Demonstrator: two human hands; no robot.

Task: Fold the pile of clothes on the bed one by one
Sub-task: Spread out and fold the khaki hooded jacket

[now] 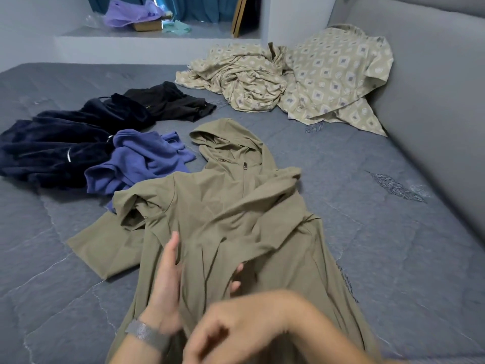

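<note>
Grey quilted bed [393, 232] carries everything. Landmark: olive-green hooded zip jacket [231, 206], spread front-up at the bed's middle, hood away from the person, one sleeve folded across the chest, the other sleeve bunched at its left shoulder. Beyond the hood, to the right: crumpled beige diamond-patterned sheet [301, 77]. Left of the hood: dark navy velvety garments [57, 145], a black garment [170, 101] behind them, and a rumpled blue-purple top [141, 164] touching the jacket's left shoulder; all unfolded. Left hand [168, 282], grey mesh watchband at the wrist, lies fingers straight against the jacket's lower front. Right hand [223, 334] is blurred near the hem; fingers look curled, but cannot tell whether its grip holds cloth. Risk: the slippery fabric may slide, undoing the crossed sleeve; the bunched sleeve could get trapped in the fold.
</note>
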